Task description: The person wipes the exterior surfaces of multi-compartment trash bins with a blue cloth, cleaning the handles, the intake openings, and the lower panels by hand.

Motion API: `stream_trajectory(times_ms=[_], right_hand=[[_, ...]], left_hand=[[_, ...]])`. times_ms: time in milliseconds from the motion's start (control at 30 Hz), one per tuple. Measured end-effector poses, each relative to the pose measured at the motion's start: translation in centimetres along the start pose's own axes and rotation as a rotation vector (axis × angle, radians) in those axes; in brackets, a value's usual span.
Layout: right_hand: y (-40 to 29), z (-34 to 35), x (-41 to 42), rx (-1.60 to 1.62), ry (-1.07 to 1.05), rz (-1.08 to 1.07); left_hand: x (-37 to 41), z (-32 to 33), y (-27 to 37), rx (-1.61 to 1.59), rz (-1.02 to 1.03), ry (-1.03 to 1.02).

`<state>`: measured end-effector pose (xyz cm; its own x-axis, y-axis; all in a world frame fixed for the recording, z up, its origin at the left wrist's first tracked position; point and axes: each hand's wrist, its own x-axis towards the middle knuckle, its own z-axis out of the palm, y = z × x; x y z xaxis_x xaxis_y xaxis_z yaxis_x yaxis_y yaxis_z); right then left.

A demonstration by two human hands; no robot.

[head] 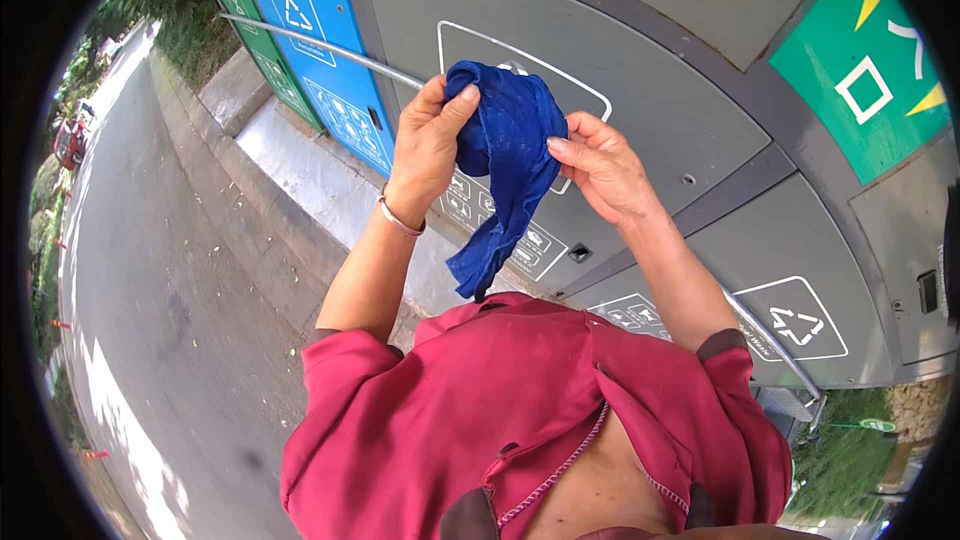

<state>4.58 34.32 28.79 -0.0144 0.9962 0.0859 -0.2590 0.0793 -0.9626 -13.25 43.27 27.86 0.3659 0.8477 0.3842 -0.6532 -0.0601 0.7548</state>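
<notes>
A blue cloth (517, 127) is bunched between my two hands in front of my chest, one long end hanging down toward my shirt. My left hand (431, 135) pinches its upper left edge between thumb and fingers; a bangle circles that wrist. On the other side, my right hand (600, 165) grips the cloth's right edge with thumb and fingertips. Behind the cloth runs a metal rail (337, 51), partly hidden by my hands and the cloth.
Grey waste-station panels (645, 90) with white symbols stand before me. A blue recycling panel (322, 30) and a green panel (262, 52) continue to the left. A paved kerb (289, 184) borders the road (165, 240). Grass (840, 450) lies at lower right.
</notes>
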Motion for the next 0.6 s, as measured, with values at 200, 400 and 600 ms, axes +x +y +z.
stream_trajectory(times_ms=[200,400,600], right_hand=[[-0.2,1.6,1.7,0.127,-0.157,0.156],[2.3,2.0,3.8,-0.301,0.001,0.036],[2.0,0.9,5.9,0.297,-0.021,0.204]], left_hand=[[0.5,-2.7,0.7,-0.042,-0.006,0.015],[1.7,-4.3,0.2,-0.039,0.009,0.054],[3.2,-9.0,-0.7,0.236,-0.019,0.124]])
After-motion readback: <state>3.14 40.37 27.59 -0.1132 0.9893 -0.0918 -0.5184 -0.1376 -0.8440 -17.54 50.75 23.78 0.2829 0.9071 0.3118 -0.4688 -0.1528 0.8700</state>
